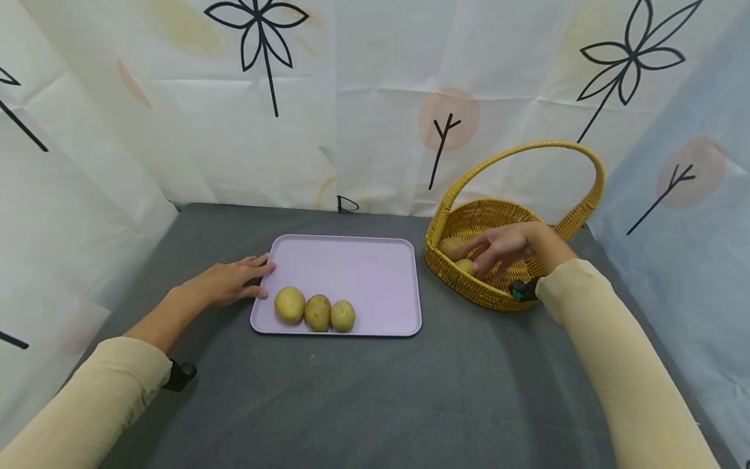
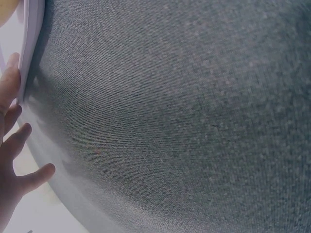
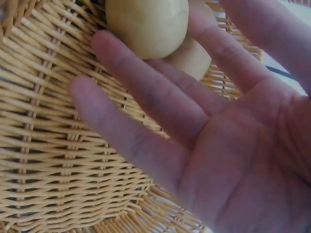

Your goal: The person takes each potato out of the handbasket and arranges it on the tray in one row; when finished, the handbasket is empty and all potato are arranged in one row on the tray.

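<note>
My left hand (image 1: 228, 281) rests at the left edge of a lilac tray (image 1: 351, 268), its fingers fairly straight over the rim. Along the tray's front side sit three potatoes: a large one (image 1: 290, 305), a middle one (image 1: 318, 312) and a smaller one (image 1: 342, 316). Inside a yellow wicker basket (image 1: 445, 281), my right hand (image 1: 505, 246) reaches down with loosely spread fingers. Two potatoes lie by its fingertips, one farther back (image 1: 450, 247) and one nearer (image 1: 466, 266). The right wrist view has a potato (image 3: 148, 26) close to the fingers, not gripped, overlapping another potato (image 3: 192, 58).
The basket's tall arched handle (image 1: 524, 148) rises over my right wrist. Dark grey cloth (image 1: 351, 397) covers the table. A pale patterned curtain (image 1: 375, 143) hangs behind, with more fabric at both sides.
</note>
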`<action>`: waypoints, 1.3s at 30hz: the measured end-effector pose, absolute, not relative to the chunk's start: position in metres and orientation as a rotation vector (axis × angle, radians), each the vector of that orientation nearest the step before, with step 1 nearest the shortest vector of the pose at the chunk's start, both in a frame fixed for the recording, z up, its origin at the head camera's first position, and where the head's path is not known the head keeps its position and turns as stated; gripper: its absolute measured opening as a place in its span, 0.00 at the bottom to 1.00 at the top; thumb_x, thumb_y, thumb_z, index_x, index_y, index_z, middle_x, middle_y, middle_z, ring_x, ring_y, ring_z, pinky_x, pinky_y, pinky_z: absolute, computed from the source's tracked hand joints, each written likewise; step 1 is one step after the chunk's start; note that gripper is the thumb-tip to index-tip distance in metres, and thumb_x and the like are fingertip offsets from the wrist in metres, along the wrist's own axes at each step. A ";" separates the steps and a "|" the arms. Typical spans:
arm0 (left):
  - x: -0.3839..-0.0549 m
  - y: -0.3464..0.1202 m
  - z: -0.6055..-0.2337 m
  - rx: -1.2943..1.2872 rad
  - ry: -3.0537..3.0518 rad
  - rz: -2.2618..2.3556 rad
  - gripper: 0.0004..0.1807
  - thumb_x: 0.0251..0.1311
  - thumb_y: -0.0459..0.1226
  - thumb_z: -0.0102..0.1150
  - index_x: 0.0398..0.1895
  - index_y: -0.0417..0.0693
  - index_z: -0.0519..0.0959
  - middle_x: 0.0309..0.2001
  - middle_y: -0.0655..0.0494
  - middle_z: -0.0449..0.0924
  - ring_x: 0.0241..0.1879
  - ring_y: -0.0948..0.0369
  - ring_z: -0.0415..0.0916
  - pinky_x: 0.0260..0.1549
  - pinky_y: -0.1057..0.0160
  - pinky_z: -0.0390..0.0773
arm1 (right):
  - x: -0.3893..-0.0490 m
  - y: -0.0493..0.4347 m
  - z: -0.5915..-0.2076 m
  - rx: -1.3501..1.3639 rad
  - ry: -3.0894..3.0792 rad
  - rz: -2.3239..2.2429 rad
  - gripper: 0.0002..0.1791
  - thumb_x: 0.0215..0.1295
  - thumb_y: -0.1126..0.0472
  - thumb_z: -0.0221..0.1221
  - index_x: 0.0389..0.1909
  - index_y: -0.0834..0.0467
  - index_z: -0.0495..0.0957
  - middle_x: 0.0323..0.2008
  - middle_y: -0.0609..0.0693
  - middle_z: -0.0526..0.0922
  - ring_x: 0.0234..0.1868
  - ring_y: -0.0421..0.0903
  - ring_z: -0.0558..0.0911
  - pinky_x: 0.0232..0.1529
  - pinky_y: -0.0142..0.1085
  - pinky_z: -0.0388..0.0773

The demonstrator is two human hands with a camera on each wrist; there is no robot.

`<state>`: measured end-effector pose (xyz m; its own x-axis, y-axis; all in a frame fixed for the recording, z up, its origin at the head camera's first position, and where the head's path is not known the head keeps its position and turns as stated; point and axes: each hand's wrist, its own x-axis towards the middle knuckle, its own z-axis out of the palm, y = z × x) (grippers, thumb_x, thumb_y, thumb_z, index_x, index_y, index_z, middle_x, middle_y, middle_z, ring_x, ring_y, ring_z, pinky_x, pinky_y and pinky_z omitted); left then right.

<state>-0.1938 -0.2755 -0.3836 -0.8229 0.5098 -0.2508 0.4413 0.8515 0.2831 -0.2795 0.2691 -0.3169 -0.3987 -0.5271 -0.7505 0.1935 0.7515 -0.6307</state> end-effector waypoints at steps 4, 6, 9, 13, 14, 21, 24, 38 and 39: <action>-0.194 -0.274 -0.384 0.710 2.707 0.298 0.38 0.68 0.49 0.58 0.74 0.38 0.62 0.75 0.32 0.53 0.72 0.34 0.51 0.59 0.27 0.57 | -0.280 0.264 -0.316 -0.257 1.832 -0.772 0.35 0.73 0.61 0.57 0.77 0.57 0.56 0.72 0.63 0.59 0.66 0.57 0.71 0.59 0.52 0.75; -0.195 -0.274 -0.384 0.704 2.706 0.294 0.38 0.68 0.49 0.58 0.74 0.38 0.62 0.75 0.33 0.52 0.72 0.34 0.51 0.59 0.27 0.57 | -0.280 0.263 -0.315 -0.266 1.832 -0.760 0.34 0.73 0.61 0.56 0.77 0.58 0.56 0.73 0.64 0.57 0.66 0.57 0.71 0.59 0.52 0.74; -0.195 -0.274 -0.383 0.695 2.704 0.295 0.38 0.68 0.49 0.58 0.74 0.38 0.62 0.75 0.33 0.52 0.73 0.34 0.51 0.59 0.26 0.56 | -0.283 0.262 -0.316 -0.280 1.827 -0.750 0.34 0.74 0.61 0.55 0.76 0.60 0.56 0.74 0.65 0.54 0.64 0.56 0.74 0.60 0.52 0.73; -0.194 -0.273 -0.381 0.700 2.707 0.291 0.38 0.68 0.49 0.58 0.74 0.38 0.62 0.75 0.32 0.52 0.72 0.34 0.51 0.59 0.27 0.56 | -0.286 0.262 -0.318 -0.297 1.825 -0.750 0.32 0.75 0.64 0.53 0.76 0.64 0.55 0.70 0.66 0.60 0.58 0.52 0.79 0.61 0.49 0.72; -0.194 -0.272 -0.380 0.706 2.707 0.290 0.38 0.68 0.49 0.58 0.74 0.37 0.62 0.75 0.32 0.53 0.72 0.34 0.51 0.59 0.27 0.57 | -0.287 0.262 -0.318 -0.300 1.828 -0.749 0.32 0.75 0.65 0.52 0.76 0.64 0.55 0.68 0.65 0.63 0.56 0.51 0.80 0.61 0.49 0.72; -0.194 -0.271 -0.380 0.718 2.706 0.297 0.37 0.68 0.49 0.58 0.73 0.37 0.64 0.74 0.31 0.53 0.72 0.33 0.52 0.59 0.29 0.59 | -0.290 0.259 -0.321 -0.255 1.860 -0.761 0.28 0.74 0.67 0.53 0.73 0.65 0.61 0.44 0.56 0.77 0.50 0.54 0.83 0.57 0.49 0.76; -0.194 -0.272 -0.380 0.711 2.708 0.290 0.37 0.68 0.49 0.58 0.73 0.37 0.63 0.74 0.32 0.53 0.72 0.33 0.52 0.59 0.29 0.59 | -0.289 0.258 -0.321 -0.277 1.885 -0.733 0.29 0.75 0.65 0.53 0.73 0.65 0.61 0.47 0.55 0.79 0.52 0.54 0.83 0.56 0.50 0.77; -0.194 -0.273 -0.382 0.700 2.703 0.284 0.37 0.68 0.49 0.58 0.74 0.38 0.63 0.75 0.33 0.52 0.72 0.34 0.52 0.59 0.29 0.58 | -0.283 0.257 -0.317 -0.388 1.902 -0.739 0.28 0.73 0.67 0.56 0.71 0.70 0.63 0.47 0.57 0.80 0.47 0.48 0.83 0.58 0.47 0.76; -0.194 -0.273 -0.383 0.704 2.707 0.285 0.37 0.68 0.49 0.58 0.74 0.38 0.63 0.75 0.33 0.52 0.72 0.34 0.52 0.59 0.29 0.59 | -0.282 0.258 -0.315 -0.412 1.905 -0.737 0.28 0.72 0.67 0.56 0.70 0.70 0.64 0.51 0.59 0.78 0.48 0.48 0.83 0.58 0.47 0.76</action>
<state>-0.1944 -0.2732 -0.3826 -0.8238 0.5023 -0.2628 0.4365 0.8578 0.2714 -0.2822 0.2577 -0.3152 -0.4321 -0.5779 -0.6923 0.0387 0.7551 -0.6545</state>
